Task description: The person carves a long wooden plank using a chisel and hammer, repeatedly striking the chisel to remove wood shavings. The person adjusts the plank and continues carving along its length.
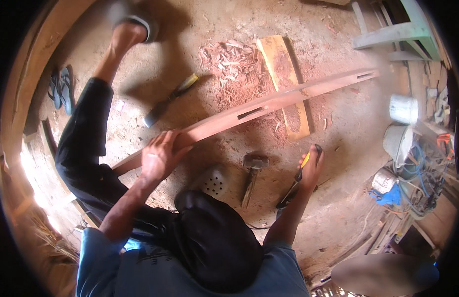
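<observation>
A long reddish wooden beam (214, 124) with slots cut through it slants from beside my left leg to the far right. My left hand (160, 154) grips its near end, fingers bent over the wood. Off to the right, my right hand (312, 167) is closed round the yellow and black handle of a tool (290, 194); its lower part runs beside my forearm and its kind is unclear. A hammer (253, 175) with a wooden handle lies between my hands. Beyond the beam, a chisel-like tool (171, 100) with a yellow-ended handle rests on the floor.
The beam crosses a pale board (291, 111) amid reddish wood shavings (232, 62). Sandals (65, 89) lie at the left. Metal containers (404, 109), cables and a blue cloth (386, 195) crowd the right. A greenish wooden frame (398, 35) stands at the far right.
</observation>
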Available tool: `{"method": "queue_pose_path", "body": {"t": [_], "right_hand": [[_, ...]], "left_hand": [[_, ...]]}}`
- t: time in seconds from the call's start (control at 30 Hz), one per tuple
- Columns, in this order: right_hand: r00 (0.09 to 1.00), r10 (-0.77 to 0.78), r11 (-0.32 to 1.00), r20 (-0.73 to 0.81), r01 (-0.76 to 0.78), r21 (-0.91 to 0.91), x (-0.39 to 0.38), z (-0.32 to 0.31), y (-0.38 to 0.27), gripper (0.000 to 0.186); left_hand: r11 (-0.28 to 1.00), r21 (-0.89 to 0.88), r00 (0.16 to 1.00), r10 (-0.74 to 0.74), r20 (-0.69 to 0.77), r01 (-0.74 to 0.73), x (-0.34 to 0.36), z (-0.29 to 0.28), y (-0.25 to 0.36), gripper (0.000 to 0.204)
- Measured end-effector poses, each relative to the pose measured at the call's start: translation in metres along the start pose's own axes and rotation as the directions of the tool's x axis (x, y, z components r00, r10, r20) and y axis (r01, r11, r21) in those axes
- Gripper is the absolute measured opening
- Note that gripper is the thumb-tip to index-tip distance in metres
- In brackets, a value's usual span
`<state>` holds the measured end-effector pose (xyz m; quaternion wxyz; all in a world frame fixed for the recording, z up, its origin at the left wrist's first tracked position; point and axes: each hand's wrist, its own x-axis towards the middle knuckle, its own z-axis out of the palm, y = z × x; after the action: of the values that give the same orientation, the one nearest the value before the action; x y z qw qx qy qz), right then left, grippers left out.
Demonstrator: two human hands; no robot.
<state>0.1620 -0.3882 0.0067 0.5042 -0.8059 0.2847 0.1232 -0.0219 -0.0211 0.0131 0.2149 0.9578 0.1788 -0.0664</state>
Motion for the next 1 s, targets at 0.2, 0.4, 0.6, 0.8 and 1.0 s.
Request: {"method": "queue_pose_path", "body": {"t": [0.2,0.4,0.6,0.8,1.0], "right_hand": [[0.992,0.033,0.990,0.124,-0.049,0.130,-0.024,0.000,0.029,0.030],[0.899,0.139,0.952,0.416,-0.237,0.193,-0.055,0.029,0.008,0.032],[0.846,0.024,0.905,0.532,-0.244,0.347,-0.100,0.051,-0.006,0.051],[0.914,-0.241,0.917,0.326,0.104,0.384,-0.128,0.078,-0.005,0.066],[0.817,-0.439,0.877,0.373,0.480,-0.019,-0.134,0.105,-0.024,0.099]], "left_hand": [[0.976,-0.174,0.986,-0.110,0.124,0.131,0.031,0.000,0.007,0.044],[0.919,-0.325,0.856,-0.024,0.516,0.222,0.084,-0.018,-0.030,0.046],[0.677,-0.279,0.454,-0.093,0.886,0.681,0.084,0.002,-0.040,0.048],[0.851,-0.033,0.344,-0.176,0.922,0.523,0.081,0.046,-0.058,0.063],[0.278,-0.215,0.150,0.237,0.960,0.936,0.105,0.026,-0.088,0.041]]}}
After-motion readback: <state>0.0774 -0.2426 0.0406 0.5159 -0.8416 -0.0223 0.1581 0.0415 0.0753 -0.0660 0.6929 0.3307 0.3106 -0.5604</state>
